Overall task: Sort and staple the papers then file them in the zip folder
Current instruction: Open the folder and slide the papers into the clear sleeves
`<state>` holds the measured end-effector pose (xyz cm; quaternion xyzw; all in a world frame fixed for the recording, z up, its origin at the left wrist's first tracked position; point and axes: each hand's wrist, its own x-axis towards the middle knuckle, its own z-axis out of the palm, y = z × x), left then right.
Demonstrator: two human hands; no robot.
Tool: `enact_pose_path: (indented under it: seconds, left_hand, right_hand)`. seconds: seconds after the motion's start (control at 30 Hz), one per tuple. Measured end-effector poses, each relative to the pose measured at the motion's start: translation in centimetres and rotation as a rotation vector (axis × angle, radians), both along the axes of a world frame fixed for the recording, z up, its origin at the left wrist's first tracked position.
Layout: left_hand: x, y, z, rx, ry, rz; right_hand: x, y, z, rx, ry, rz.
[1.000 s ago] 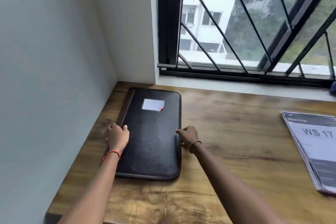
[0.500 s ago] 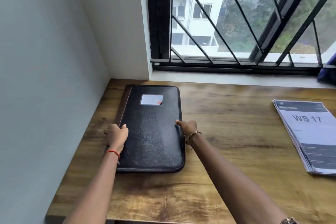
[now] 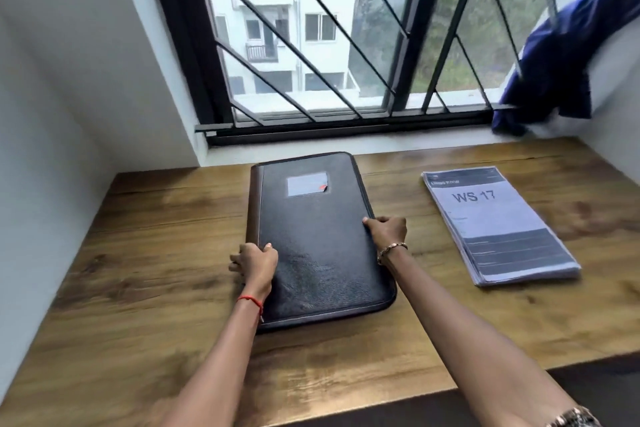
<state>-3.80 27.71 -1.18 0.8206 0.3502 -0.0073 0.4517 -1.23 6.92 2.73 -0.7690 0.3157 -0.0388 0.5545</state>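
Zip folder (image 3: 318, 236) has slid away from the wall to the middle of the worktop (image 3: 156, 253), closer to the WS 17 papers (image 3: 498, 225), lying closed and flat. Left grip (image 3: 254, 262) and right grip (image 3: 388, 230) are each curled round a long edge. So sorting and stapling hasn't started imo.

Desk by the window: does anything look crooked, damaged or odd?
Nothing spilled or damaged. The paper stack lies slanted, its sheets slightly fanned at the near edge, and a dark blue cloth hangs bunched against the window frame at far right.

grained leather zip folder (image 3: 318, 239), wood-grain table (image 3: 166, 253)
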Motion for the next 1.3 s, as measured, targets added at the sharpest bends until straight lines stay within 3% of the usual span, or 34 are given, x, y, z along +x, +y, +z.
enact_pose_path:
  seconds: [0.3, 0.57, 0.7, 1.07, 1.3]
  left_hand:
    - [0.6, -11.7, -1.2, 0.035, 0.066, 0.000]
    - [0.1, -14.2, -1.9, 0.137, 0.089, 0.030]
    - [-0.3, -14.7, -1.7, 0.189, 0.101, 0.003]
    - [-1.9, -14.9, -2.3, 0.459, 0.102, -0.396]
    - [-1.4, -14.0, -1.9, 0.460, 0.086, -0.478]
  right_hand:
    - [0.8, -11.1, -2.0, -0.096, 0.005, 0.020]
    - [2.1, -12.5, -5.9, -0.095, 0.113, 0.088]
    - [2.7, -12.2, -6.8, -0.205, 0.122, 0.122]
    - [2.9, -13.3, -5.5, -0.390, 0.210, 0.399]
    - [4.6, -12.8, -4.4, -0.484, 0.197, 0.457]
